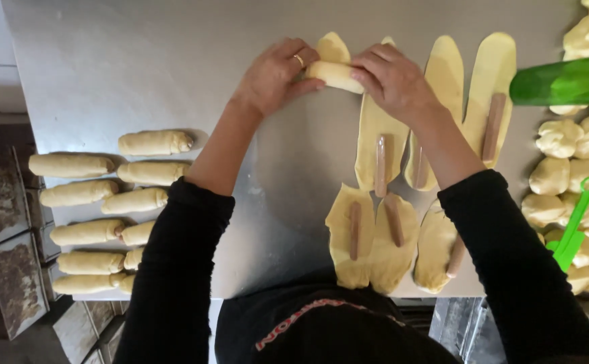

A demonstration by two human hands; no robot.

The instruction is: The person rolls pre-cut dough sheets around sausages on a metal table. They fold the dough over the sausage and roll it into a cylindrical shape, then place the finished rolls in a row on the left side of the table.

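Both hands work at the far middle of the steel surface, rolling a strip of dough around a sausage. The left hand has its fingers curled over the left end of the dough roll, and the right hand presses its fingertips on the right end; each hand is closed on the roll, which lies crosswise between them, touching both. A flap of unrolled dough shows just beyond the roll.

To roll well, it seems best to keep even pressure from both hands so the roll stays the same thickness along its length, and to keep the seam tucked under so it does not spring open.

Near and to the right lie flat dough strips each with a sausage on top. Finished rolls sit in rows at the left edge. Dough lumps, a green rolling pin and a green scraper are at the far right.
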